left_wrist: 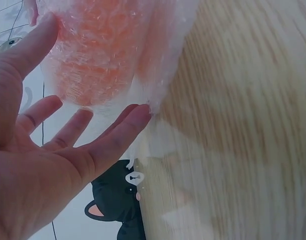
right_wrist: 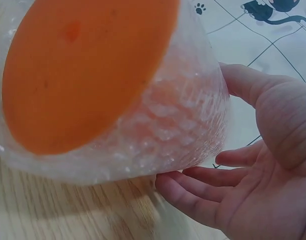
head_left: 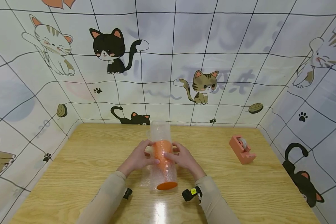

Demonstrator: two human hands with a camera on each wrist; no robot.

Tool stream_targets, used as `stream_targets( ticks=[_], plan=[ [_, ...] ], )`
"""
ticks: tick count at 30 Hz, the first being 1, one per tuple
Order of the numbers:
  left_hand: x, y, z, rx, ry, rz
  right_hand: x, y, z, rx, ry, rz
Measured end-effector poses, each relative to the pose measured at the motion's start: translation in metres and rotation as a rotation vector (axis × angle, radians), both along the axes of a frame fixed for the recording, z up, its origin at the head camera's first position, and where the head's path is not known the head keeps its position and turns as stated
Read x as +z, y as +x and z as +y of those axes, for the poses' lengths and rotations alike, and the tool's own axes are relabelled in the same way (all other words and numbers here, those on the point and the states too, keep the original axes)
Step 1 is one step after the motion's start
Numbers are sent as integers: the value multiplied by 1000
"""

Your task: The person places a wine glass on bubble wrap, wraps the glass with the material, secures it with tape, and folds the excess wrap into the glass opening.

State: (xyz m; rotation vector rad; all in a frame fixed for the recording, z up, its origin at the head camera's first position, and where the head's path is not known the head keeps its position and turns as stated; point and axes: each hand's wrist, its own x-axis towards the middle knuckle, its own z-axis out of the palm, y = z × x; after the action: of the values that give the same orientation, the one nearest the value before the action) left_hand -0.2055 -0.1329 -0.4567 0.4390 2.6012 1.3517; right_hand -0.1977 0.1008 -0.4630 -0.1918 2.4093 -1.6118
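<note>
Left fingers [left_wrist: 118, 137] and right fingers [right_wrist: 192, 201], spread, hold between them an orange cylinder [head_left: 165, 169] in clear plastic bubble wrap [head_left: 161, 132] | Loose wrap edge [head_left: 145, 181] beside left fingers could unroll if pressure eases

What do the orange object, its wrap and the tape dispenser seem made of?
Orange object: plastic or ceramic, unclear which; its exposed end looks smooth, satiny.
Wrap: glossy clear plastic, likely bubble wrap, from its see-through, bumpy surface.
Tape dispenser: probably moulded plastic, fairly matte, given its uniform pink colour and weak shine.
</note>
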Motion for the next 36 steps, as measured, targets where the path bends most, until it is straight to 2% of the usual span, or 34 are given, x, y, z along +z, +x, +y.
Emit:
stream_targets(
  ticks=[12, 26, 36],
  plan=[
    [-2, 0, 8, -36, 4, 7, 2, 2, 7, -6, 37, 0],
    [1, 3, 11, -116, 8, 12, 2, 4, 18, -7, 6, -10],
    [-3, 1, 11, -169, 11, 28, 2, 4, 22, -13, -28, 0]
  ],
)
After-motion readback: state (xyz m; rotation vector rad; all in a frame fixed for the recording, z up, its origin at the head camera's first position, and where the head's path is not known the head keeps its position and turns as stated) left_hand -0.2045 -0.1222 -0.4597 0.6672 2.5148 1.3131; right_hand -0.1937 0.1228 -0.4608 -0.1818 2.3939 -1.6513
